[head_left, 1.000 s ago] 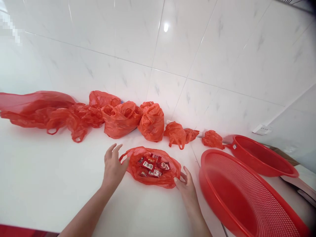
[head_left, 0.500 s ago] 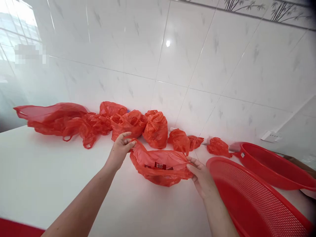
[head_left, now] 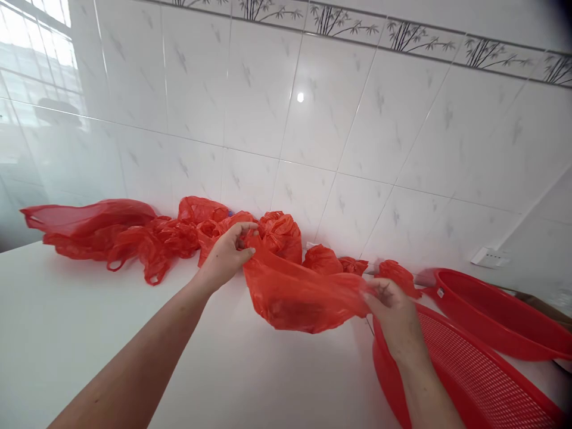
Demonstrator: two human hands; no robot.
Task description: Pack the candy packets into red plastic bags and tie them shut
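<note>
Red plastic bag (head_left: 304, 295), no legible print

Red bag (head_left: 304, 298): thin plastic film, crinkled, slightly see-through with a soft sheen. Red sieve basin (head_left: 473, 375): hard moulded plastic, fine mesh texture, glossy rim. Tabletop (head_left: 89, 333) smooth white, faintly glossy; wall tiles (head_left: 357, 119) glazed, shiny.
</note>
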